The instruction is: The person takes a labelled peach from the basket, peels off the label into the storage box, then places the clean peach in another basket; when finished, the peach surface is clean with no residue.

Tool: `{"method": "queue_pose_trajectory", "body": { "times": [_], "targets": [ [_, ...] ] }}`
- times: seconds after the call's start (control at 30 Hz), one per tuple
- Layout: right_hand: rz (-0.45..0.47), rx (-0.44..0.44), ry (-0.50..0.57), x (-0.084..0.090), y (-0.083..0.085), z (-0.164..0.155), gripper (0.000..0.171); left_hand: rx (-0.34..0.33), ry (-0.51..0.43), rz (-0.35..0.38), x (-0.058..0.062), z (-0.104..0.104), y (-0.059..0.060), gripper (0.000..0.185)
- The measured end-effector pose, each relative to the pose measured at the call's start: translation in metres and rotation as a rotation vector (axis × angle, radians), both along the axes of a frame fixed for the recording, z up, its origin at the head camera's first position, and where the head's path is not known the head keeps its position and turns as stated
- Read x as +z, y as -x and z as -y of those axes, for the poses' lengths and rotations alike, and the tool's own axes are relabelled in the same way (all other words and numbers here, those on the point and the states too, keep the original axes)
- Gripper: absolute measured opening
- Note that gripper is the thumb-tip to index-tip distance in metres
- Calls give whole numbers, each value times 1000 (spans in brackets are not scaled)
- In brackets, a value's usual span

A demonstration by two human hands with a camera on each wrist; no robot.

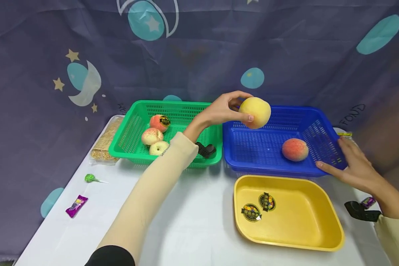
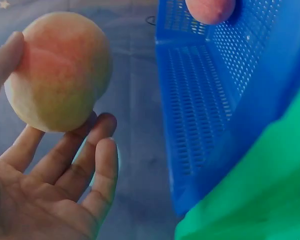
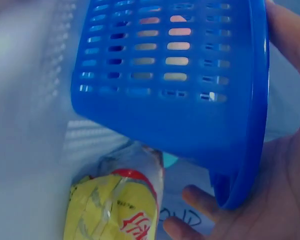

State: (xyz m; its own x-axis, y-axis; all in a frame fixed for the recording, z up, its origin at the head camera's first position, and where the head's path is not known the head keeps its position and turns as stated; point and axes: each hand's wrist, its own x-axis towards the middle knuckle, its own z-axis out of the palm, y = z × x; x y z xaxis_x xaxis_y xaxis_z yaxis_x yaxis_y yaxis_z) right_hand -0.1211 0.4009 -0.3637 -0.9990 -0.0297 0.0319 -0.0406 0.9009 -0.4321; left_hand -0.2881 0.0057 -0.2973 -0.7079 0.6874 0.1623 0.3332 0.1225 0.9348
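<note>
One yellow tray (image 1: 296, 218) is lying nearest; the right hand (image 1: 360, 170), spread, is touching the blue basket (image 1: 256, 146), where a red peach (image 1: 295, 150) is resting; farther, the left hand (image 1: 223, 109) is pinching a yellow peach (image 1: 257, 111) above that basket.

In the head view we get soft, fairly even light, with the tabletop (image 1: 193, 236) bright and faintly shadowed below the left hand (image 1: 227, 109). A brownish smear blurs the edge beyond the right hand (image 1: 357, 166). Our left-wrist view is dimmer, the green basket (image 2: 255, 200) beside that hand unfocused; our right-wrist view is hazy opposite the hand.
</note>
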Motion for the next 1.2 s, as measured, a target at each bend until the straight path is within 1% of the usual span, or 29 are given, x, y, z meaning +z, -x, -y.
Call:
{"method": "queue_pose_trajectory", "body": {
  "times": [0.1,0.23,0.4,0.53,0.63,0.73,0.83,0.93,1.03,1.1,1.2],
  "targets": [
    [-11,21,28,0,-1,-1,103,33,38,6,-4,-16,10,63],
    [-16,30,42,0,-1,-1,102,69,112,-18,-11,-35,19,65],
    [42,18,57,1,0,1,104,92,192,-6,-22,-55,27,69],
    [82,12,65,1,-1,-1,105,96,251,5,-32,-72,30,71],
    [96,11,75,0,-2,-2,105,95,295,13,-37,-82,30,71],
    [102,10,83,-1,-2,-2,105,99,370,-7,-41,-92,27,71],
    [100,11,88,-1,-2,-3,104,110,479,-65,-44,-103,22,71],
    [83,16,100,-3,-2,-3,104,122,611,-133,-44,-113,16,71],
    [71,12,105,-4,-2,-3,103,124,705,-184,-45,-121,12,71],
    [69,9,104,-4,-1,-3,103,123,737,-196,-47,-123,11,73],
    [77,6,97,-4,-1,-3,104,119,759,-199,-50,-124,10,74]
  ]
}}
